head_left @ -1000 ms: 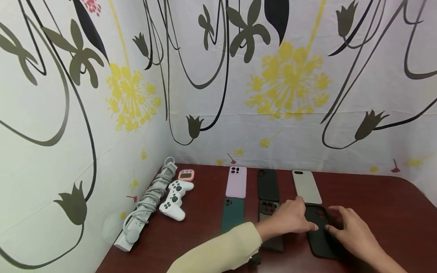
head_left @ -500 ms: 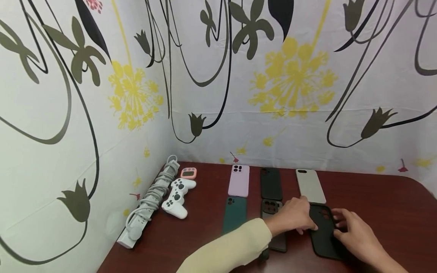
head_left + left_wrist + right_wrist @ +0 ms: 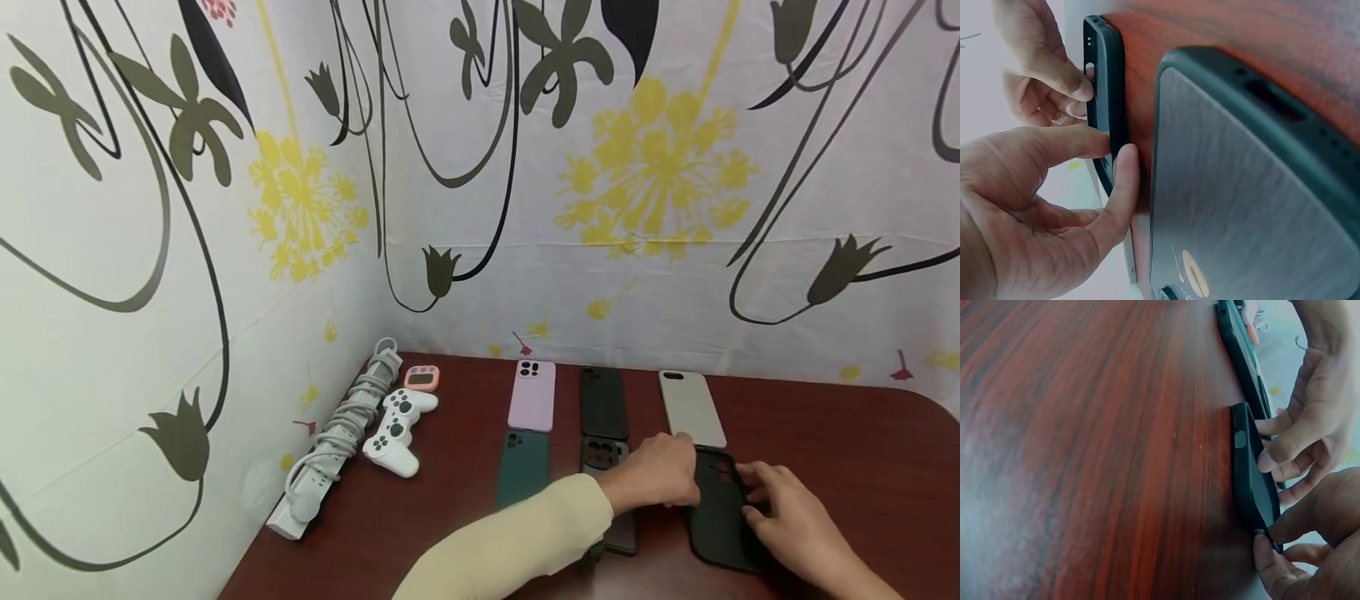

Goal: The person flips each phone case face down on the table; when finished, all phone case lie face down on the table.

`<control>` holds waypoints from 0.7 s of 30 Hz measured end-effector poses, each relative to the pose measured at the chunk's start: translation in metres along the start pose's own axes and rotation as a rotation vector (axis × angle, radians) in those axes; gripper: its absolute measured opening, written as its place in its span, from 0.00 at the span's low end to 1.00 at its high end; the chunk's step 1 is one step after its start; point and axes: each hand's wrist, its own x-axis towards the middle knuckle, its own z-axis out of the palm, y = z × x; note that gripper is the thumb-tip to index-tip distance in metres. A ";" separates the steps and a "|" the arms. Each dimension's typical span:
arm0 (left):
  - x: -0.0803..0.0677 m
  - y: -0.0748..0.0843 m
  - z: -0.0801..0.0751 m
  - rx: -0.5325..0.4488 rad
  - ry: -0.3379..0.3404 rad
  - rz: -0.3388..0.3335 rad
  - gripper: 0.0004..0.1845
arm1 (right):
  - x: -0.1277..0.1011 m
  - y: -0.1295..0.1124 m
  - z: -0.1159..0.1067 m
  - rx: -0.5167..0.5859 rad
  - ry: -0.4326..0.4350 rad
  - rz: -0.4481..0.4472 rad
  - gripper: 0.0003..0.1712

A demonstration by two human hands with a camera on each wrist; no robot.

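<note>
A black phone case (image 3: 716, 521) lies at the right of the two rows of cases, its camera cutout at the far end. My left hand (image 3: 663, 475) pinches its left side wall between thumb and finger, as the left wrist view shows. From the other side my right hand (image 3: 795, 517) pinches the rim; in the right wrist view its fingers (image 3: 1266, 553) sit at one corner of the case. Beside my left hand is a dark grey phone case (image 3: 1241, 187) with a black rim, partly hidden by the sleeve in the head view.
Behind lie a pale grey case (image 3: 693, 408), another black case (image 3: 603, 404) and a lilac case (image 3: 532, 396); a green case (image 3: 522, 467) is partly under the sleeve. At left stand a white game controller (image 3: 401, 433), a pink timer (image 3: 422, 378) and a cord-wrapped power strip (image 3: 348, 433).
The head view has shifted, so everything sits slightly more to the right. Both hands stay at the black case; the right fingers have closed in on its right edge.
</note>
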 end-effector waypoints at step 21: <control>-0.006 -0.007 -0.003 0.000 0.043 -0.044 0.26 | 0.002 -0.014 0.002 0.134 -0.048 0.145 0.39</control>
